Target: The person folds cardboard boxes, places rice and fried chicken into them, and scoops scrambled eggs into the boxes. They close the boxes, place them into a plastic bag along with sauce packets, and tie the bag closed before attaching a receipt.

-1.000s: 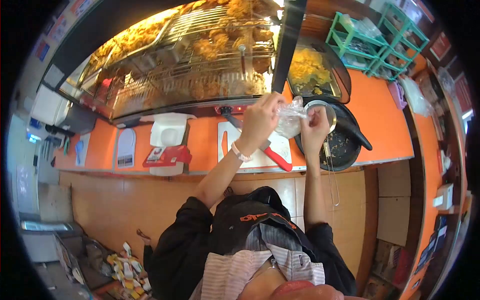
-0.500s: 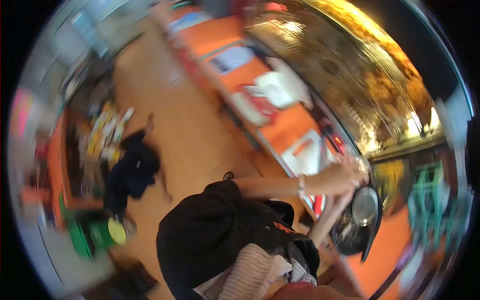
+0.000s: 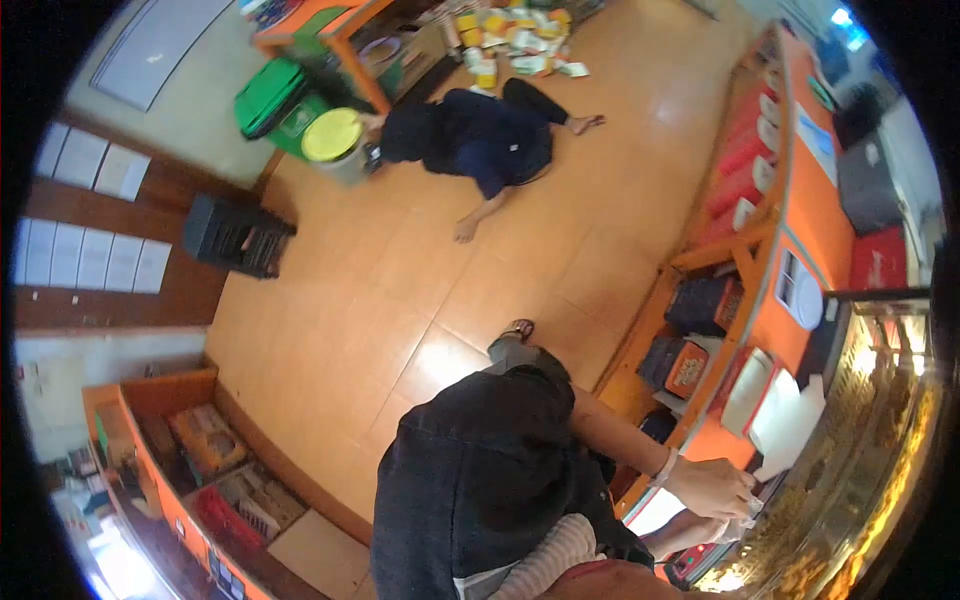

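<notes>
My left hand (image 3: 712,487), a band round its wrist, is closed over the edge of the orange counter, fingers pinched on a small crumpled piece of clear plastic (image 3: 750,512). Just below it, my right hand (image 3: 692,532) comes up close against the plastic; its fingertips are partly hidden. Both hands are beside the glass display case (image 3: 850,470), which holds golden-brown food. White open cartons (image 3: 785,415) stand on the counter just beyond my left hand.
Another person (image 3: 480,140) in dark clothes is bent low near a yellow-lidded bin (image 3: 333,135) and a green bin (image 3: 275,98). Yellow and white packs (image 3: 510,40) lie beyond. A black stool (image 3: 238,235) stands by the wall. Shelves under the counter hold dark bags (image 3: 672,365).
My view has swung round, so the display case has moved to the lower right and more floor shows. My hands remain together by the case; the black pan-like item beside them has left view.
</notes>
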Demonstrator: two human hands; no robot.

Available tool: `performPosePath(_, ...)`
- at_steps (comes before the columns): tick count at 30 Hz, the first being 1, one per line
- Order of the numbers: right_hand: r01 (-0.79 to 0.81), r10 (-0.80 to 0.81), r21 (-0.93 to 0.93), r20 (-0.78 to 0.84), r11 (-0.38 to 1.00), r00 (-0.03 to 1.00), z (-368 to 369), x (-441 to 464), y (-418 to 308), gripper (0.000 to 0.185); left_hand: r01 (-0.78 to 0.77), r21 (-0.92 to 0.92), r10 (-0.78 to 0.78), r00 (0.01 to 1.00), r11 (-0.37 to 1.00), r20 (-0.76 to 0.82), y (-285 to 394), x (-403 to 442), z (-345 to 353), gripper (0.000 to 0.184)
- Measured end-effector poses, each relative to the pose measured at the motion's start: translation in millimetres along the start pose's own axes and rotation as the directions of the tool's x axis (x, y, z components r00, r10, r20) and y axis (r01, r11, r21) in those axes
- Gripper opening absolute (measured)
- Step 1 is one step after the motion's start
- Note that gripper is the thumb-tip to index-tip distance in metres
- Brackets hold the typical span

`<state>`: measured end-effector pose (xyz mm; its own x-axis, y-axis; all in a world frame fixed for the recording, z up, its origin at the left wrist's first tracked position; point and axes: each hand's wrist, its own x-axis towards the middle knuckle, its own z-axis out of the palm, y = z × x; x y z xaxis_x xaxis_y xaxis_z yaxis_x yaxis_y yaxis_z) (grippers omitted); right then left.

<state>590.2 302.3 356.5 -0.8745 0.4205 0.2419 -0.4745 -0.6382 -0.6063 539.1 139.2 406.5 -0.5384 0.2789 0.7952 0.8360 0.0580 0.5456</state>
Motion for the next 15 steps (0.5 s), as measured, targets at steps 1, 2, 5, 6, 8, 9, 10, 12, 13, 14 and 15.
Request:
performPosePath(1, -0.034, 0.034, 0.011, 0.002, 0.999, 0.999, 8.1, 1.6, 12.1, 0.045, 0.020, -0.008, -0.020, 1.000, 1.000, -0.008, -2.4, 2.3, -22.7, 0.009)
performPosePath(2, -0.062, 0.061, 0.022, 0.018, 0.998, 0.998, 14.6, 4.5, 18.2, 0.046, -0.002, 0.018, 0.001, 0.999, 1.000, 0.036, -6.1, 1.5, -31.4, 0.011)
performPosePath(5, -0.131, 0.127, 0.049, 0.071, 0.990, 0.989, 38.5, 6.2, 42.9, 0.046, -0.134, 0.070, 0.120, 0.977, 0.989, 0.179, -17.7, -12.6, -57.7, 0.014)
performPosePath(6, -0.155, 0.150, 0.050, 0.090, 0.987, 0.985, 46.6, 7.2, 51.5, 0.046, -0.171, 0.115, 0.146, 0.970, 0.979, 0.197, -17.2, -18.9, -64.6, 0.014)
performPosePath(8, -0.185, 0.174, 0.089, 0.117, 0.979, 0.978, 59.9, 5.3, 63.8, 0.046, -0.201, 0.180, 0.162, 0.964, 0.963, 0.209, -20.1, -26.1, -81.2, 0.015)
performPosePath(9, -0.201, 0.188, 0.093, 0.131, 0.975, 0.973, 64.9, 5.3, 69.1, 0.047, -0.207, 0.186, 0.165, 0.962, 0.960, 0.216, -16.5, -22.8, -102.6, 0.016)
performPosePath(10, -0.222, 0.206, 0.101, 0.143, 0.970, 0.968, 70.4, 4.8, 74.5, 0.047, -0.210, 0.192, 0.167, 0.962, 0.959, 0.218, -12.9, -22.4, -119.1, 0.017)
performPosePath(12, -0.264, 0.242, 0.113, 0.172, 0.958, 0.955, 80.8, 5.5, 82.5, 0.047, -0.181, 0.260, 0.142, 0.976, 0.948, 0.163, -18.9, -25.2, -127.8, 0.016)
performPosePath(13, -0.282, 0.258, 0.116, 0.185, 0.953, 0.948, 84.8, 6.7, 85.1, 0.047, -0.146, 0.282, 0.098, 0.979, 0.948, 0.178, -17.4, -23.9, -139.8, 0.014)
performPosePath(14, -0.299, 0.273, 0.113, 0.200, 0.948, 0.941, 88.2, 8.6, 87.5, 0.047, -0.111, 0.303, 0.054, 0.980, 0.946, 0.192, -16.4, -22.7, -149.4, 0.013)
performPosePath(15, -0.309, 0.279, 0.124, 0.209, 0.943, 0.937, 92.5, 10.5, 89.9, 0.047, -0.060, 0.295, 0.044, 0.997, 0.954, 0.060, -16.7, -25.0, -151.5, 0.011)
